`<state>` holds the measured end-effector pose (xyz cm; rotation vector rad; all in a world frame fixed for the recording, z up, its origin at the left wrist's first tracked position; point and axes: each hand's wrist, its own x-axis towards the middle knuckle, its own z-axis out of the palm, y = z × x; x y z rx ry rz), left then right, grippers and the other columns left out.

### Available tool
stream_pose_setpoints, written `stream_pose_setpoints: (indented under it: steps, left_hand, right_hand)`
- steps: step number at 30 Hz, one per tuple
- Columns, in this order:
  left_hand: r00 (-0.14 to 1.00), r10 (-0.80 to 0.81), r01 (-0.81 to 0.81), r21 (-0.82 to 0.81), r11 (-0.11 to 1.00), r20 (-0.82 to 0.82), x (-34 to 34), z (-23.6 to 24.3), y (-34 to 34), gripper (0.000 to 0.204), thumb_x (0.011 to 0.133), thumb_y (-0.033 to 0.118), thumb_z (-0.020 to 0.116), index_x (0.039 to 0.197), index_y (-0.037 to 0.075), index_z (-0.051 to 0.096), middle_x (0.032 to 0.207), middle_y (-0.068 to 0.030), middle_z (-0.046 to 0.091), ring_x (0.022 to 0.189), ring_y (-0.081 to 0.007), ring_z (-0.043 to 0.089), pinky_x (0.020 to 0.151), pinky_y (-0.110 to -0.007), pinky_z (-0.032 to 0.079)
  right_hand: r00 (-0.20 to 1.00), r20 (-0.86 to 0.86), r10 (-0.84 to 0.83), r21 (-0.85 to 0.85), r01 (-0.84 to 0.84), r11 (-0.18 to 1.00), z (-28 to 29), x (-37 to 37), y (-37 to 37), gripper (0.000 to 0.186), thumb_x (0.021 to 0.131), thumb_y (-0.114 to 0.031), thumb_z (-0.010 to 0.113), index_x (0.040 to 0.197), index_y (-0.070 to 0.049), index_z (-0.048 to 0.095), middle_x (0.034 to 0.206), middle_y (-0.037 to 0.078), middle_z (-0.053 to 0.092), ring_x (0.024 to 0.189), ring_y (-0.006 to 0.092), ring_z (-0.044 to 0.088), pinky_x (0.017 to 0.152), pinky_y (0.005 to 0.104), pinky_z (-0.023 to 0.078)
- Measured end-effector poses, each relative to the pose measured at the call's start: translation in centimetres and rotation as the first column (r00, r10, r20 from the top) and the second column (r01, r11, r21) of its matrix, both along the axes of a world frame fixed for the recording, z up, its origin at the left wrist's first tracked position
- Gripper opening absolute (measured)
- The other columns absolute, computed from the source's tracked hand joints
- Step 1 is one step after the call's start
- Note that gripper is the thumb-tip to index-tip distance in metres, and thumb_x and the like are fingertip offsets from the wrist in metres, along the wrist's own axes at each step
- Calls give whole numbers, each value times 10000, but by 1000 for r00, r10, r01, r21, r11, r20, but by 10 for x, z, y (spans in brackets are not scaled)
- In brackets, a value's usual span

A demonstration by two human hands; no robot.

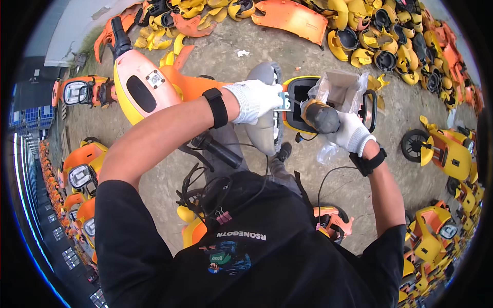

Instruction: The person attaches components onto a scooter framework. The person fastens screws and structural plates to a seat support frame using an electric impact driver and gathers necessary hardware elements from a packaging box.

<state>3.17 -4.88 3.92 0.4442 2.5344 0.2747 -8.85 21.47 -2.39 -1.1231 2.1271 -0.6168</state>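
Observation:
My left hand [257, 101], in a white knit glove, is closed on a small pale metal bracket [283, 101]. That bracket lies at the left edge of a black tray with a yellow rim [285, 84]. In my right hand [353, 132], also gloved, is a power drill [322, 118] with a dark rounded body. Its front end points left over the tray, toward the bracket; its tip is hard to make out. Beneath my left hand are a grey fender [262, 134] and a tyre [279, 131]. An orange and yellow scooter [146, 87] stands under my left forearm.
A cardboard box [341, 84] in clear plastic sits at the tray's right side. Black cables [192, 187] hang by my waist. Yellow and orange body panels [385, 38] are heaped along the far wall. More scooters [447, 154] stand to the right and left.

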Motion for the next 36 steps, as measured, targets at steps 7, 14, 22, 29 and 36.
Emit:
stream_pose_setpoints:
  steps: [7, 14, 22, 29, 36]
  left_hand:
    - [997, -25, 35, 148, 988, -70, 5, -3, -4, 521, 611, 71, 755, 1100, 57, 574, 1177, -166, 528, 972, -385, 619, 833, -435, 523]
    - [995, -33, 48, 157, 986, -96, 3, -2, 0, 570, 591, 80, 765, 1123, 57, 562, 1150, -160, 529, 989, -385, 602, 858, -439, 511]
    - [999, 33, -33, 168, 985, 3, 2, 0, -11, 544, 577, 30, 771, 1076, 34, 553, 1178, -142, 531, 1044, -366, 585, 881, -415, 499]
    - [1000, 5, -4, 119, 993, -6, -6, 2, -2, 515, 559, 16, 778, 1038, 23, 587, 1099, -164, 542, 1021, -369, 582, 874, -408, 497]
    - [1000, -17, 14, 118, 993, 21, -7, -9, -6, 516, 563, 55, 798, 1021, 28, 561, 1186, -166, 520, 1045, -382, 578, 889, -425, 498]
  right_hand:
    - [923, -193, 334, 199, -296, 934, 23, -18, -27, 297, 673, -132, 659, 963, -68, 650, 844, 220, 656, 831, 396, 636, 745, 454, 509]
    - [994, 103, -41, 137, 27, 990, 4, -35, -29, 250, 696, -139, 677, 902, -2, 640, 726, 118, 659, 667, 187, 630, 663, 345, 516]
    - [987, -84, 134, 131, -122, 984, 28, -31, -54, 348, 653, -169, 650, 974, -34, 660, 881, 231, 665, 882, 399, 635, 779, 409, 517]
    - [990, -88, 108, 253, -82, 964, 27, -24, -62, 390, 658, -187, 665, 1026, -56, 673, 923, 212, 678, 896, 371, 648, 813, 385, 518]
    - [995, -53, 84, 240, -69, 968, 19, -22, -62, 395, 657, -192, 674, 1030, -63, 676, 938, 202, 683, 917, 356, 652, 831, 376, 516]
